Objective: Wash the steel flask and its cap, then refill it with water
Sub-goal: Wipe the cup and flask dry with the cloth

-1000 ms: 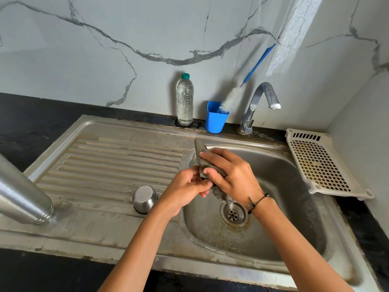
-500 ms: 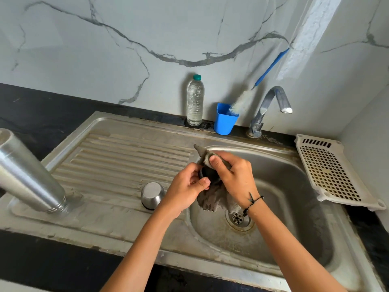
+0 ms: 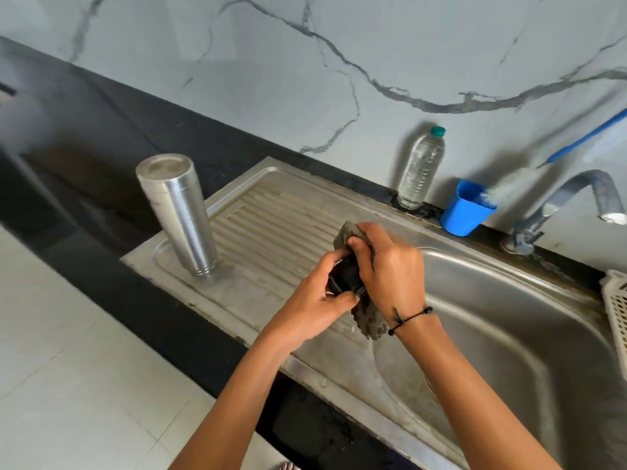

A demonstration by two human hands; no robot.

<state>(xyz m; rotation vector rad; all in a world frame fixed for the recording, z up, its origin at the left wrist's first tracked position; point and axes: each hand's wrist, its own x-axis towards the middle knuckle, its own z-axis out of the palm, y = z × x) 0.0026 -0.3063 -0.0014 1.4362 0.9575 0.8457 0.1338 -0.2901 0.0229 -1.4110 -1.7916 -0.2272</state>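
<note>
The steel flask [image 3: 179, 212] stands upside down on the left end of the drainboard [image 3: 271, 212], apart from both hands. My left hand [image 3: 315, 300] grips a small dark cap piece [image 3: 342, 279] over the drainboard's right end, beside the basin. My right hand [image 3: 390, 273] holds a grey scrub pad [image 3: 368, 320] wrapped against that cap, thumb pressing the pad's top corner. Most of the cap is hidden by the fingers and the pad.
The sink basin [image 3: 509, 334] lies to the right, with the tap [image 3: 559, 205] behind it. A plastic water bottle [image 3: 420, 167] and a blue cup [image 3: 466, 212] holding a bottle brush [image 3: 509, 184] stand at the wall. A white basket [image 3: 617, 300] sits far right.
The view has swung left, so the flask is now fully in sight. Both hands stay together on the cap and pad. The small steel cup on the drainboard is no longer visible.
</note>
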